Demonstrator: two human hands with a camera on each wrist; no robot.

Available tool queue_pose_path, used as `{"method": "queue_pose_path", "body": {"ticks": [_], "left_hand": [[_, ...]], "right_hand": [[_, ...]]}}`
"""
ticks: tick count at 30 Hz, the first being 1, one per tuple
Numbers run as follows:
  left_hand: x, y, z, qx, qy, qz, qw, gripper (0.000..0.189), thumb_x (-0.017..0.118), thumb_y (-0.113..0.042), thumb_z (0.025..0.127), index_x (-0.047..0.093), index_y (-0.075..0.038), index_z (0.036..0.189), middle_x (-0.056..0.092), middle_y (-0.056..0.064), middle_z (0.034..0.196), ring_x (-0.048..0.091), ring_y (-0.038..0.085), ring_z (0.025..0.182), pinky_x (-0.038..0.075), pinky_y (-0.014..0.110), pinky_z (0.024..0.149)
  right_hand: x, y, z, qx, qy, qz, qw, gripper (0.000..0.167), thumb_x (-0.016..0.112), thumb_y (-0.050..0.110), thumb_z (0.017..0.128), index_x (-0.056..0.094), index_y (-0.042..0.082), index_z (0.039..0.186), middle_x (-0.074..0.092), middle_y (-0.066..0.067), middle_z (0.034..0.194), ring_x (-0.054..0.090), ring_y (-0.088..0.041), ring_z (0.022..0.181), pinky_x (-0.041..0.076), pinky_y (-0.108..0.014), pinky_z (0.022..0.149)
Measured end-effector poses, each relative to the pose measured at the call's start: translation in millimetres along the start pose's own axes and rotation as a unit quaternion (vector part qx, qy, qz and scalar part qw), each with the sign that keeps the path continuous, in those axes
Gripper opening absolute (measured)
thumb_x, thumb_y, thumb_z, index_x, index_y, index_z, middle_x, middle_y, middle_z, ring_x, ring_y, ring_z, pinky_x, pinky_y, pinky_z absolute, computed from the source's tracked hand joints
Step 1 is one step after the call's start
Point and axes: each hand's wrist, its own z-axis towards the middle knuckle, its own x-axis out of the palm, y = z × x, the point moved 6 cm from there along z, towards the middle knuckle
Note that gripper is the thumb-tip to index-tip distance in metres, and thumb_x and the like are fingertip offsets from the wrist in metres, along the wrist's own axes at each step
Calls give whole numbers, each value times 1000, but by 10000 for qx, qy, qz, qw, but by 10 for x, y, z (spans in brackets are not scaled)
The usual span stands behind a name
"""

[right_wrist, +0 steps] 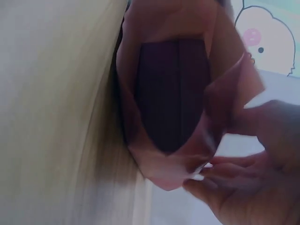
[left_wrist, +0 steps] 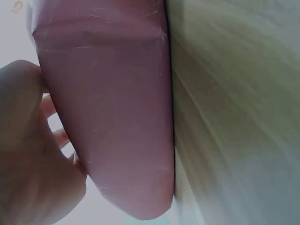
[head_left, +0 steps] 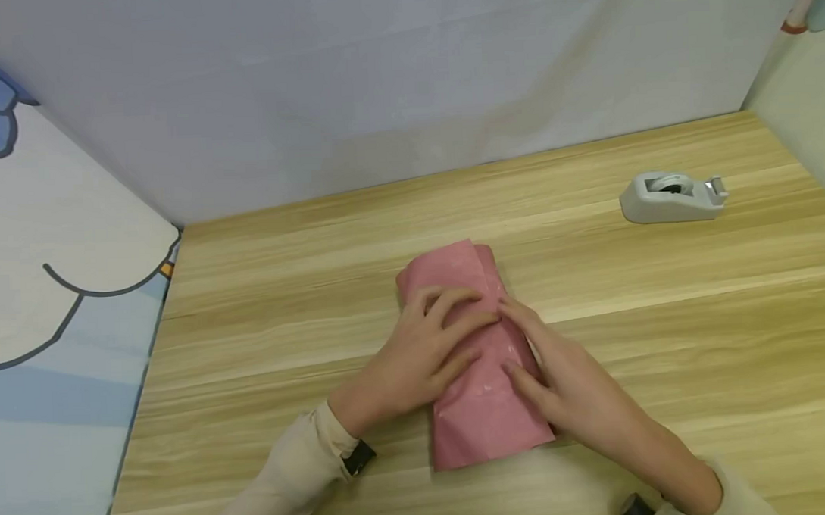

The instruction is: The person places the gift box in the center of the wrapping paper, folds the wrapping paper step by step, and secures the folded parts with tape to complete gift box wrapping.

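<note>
A bundle wrapped in pink paper [head_left: 486, 422] lies on the wooden table, its paper overlapping in a seam along the top. My left hand [head_left: 422, 348] rests on its top with the fingers spread across the paper. Over at the right edge of the bundle, my right hand [head_left: 567, 373] touches the paper with its fingers and thumb near the seam. The right wrist view looks into an unfolded end of the pink paper [right_wrist: 164, 171], where a dark flat-sided object [right_wrist: 173, 93] sits; its kind I cannot tell. In the left wrist view the bundle's smooth side [left_wrist: 112, 117] shows.
A grey tape dispenser [head_left: 673, 203] with a roll in it stands at the back right of the wooden table [head_left: 264, 316]. A pale cloth wall [head_left: 413, 83] rises behind the table, and a cartoon-printed panel [head_left: 56, 224] borders it on the left.
</note>
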Motion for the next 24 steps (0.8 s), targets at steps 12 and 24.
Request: {"method": "queue_pose_path", "body": {"ticks": [12,24], "left_hand": [[132,3,8,-301,384,673,9965,46,43,-39,110,45,-28,154,30,7,167,27,34,154,21,55,128],[149,-21,37,-187,190,879,9958,44,41,-35,111,51,-22,152,32,10,167,26,37,157,19,51,131]], "right_hand": [[112,162,-451,-1205,-543,-1498,9798,51,61,20,105,50,7,154,44,-12,164,43,-31,152,10,-14,125],[-161,172,-469,-1249,-846,-1192,9813,28,63,17,104,74,10,129,70,-6,139,67,-29,128,25,-12,122]]}}
